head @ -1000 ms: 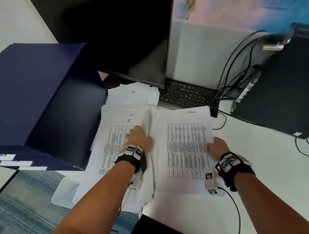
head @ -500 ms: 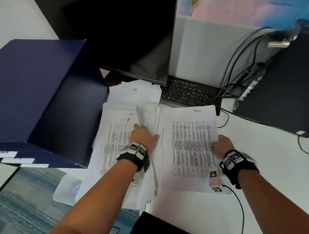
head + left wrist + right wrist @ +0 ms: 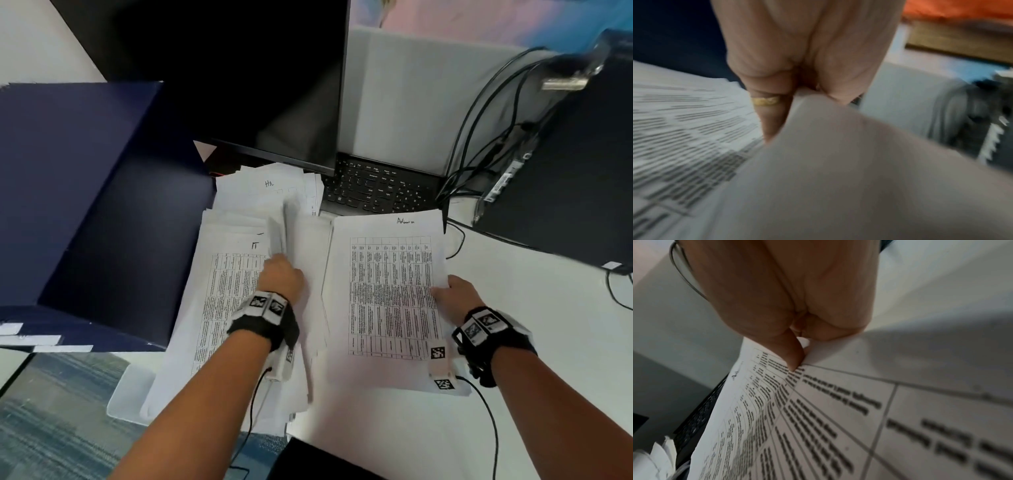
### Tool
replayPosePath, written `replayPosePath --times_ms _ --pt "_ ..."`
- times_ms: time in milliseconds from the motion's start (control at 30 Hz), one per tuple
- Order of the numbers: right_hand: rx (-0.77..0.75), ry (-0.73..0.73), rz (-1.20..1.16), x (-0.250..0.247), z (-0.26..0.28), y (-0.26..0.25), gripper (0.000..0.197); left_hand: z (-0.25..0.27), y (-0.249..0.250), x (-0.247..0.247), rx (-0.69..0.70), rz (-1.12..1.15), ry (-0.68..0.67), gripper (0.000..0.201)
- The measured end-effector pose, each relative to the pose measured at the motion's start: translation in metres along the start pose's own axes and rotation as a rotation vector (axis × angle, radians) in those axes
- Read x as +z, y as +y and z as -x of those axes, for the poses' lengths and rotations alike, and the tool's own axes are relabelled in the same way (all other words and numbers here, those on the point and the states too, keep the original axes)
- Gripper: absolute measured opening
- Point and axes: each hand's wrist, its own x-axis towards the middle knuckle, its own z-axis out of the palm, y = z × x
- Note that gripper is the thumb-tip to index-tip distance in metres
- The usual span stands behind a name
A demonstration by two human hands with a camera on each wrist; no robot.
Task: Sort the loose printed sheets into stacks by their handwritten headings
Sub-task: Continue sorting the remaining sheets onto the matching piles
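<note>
Three paper stacks lie on the white desk. The left stack (image 3: pixel 226 291) carries the heading "IT"; my left hand (image 3: pixel 281 274) pinches a sheet (image 3: pixel 284 229) at its right edge and lifts it on edge, its blank back (image 3: pixel 838 162) filling the left wrist view. The right stack (image 3: pixel 387 294) is headed "Admin"; my right hand (image 3: pixel 452 294) pinches its right edge, thumb (image 3: pixel 793 353) on the printed table. A third stack (image 3: pixel 270 186), headed "HR", lies behind the left one.
A large dark blue box (image 3: pixel 85 205) stands at the left, touching the left stack. A black monitor (image 3: pixel 239 78) and keyboard (image 3: pixel 380 188) are behind the papers. Cables (image 3: pixel 479 137) and a black computer case (image 3: pixel 565 188) sit at the right. Bare desk (image 3: pixel 548 325) lies right of my right hand.
My left hand has pinched a sheet of the left stack and raised it higher, turning it on edge. My right hand stays on the right stack's edge.
</note>
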Motion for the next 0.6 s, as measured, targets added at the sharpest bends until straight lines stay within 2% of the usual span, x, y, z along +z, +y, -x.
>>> replayPosePath --times_ms 167,300,400,467,533,600 --pt "-0.008 -0.052 -0.049 -0.006 0.002 0.002 0.017 -0.002 -0.057 -0.035 -0.133 0.47 0.044 0.026" --pt "-0.005 -0.085 -0.096 -0.01 0.003 0.003 0.023 0.011 -0.088 -0.047 -0.143 0.635 0.149 0.026" --pt "0.01 -0.095 -0.137 -0.01 0.004 0.002 0.022 0.024 -0.08 -0.05 -0.035 0.679 0.206 0.063" --pt "0.01 -0.097 -0.149 -0.01 0.006 0.0 0.02 0.025 -0.066 -0.043 0.071 0.567 0.192 0.069" --pt "0.005 -0.097 -0.147 -0.011 0.007 -0.001 0.016 0.017 -0.048 -0.03 0.17 0.291 0.142 0.052" --pt "0.007 -0.093 -0.15 -0.009 0.007 -0.003 0.013 0.009 -0.026 -0.015 0.162 0.088 0.034 0.035"
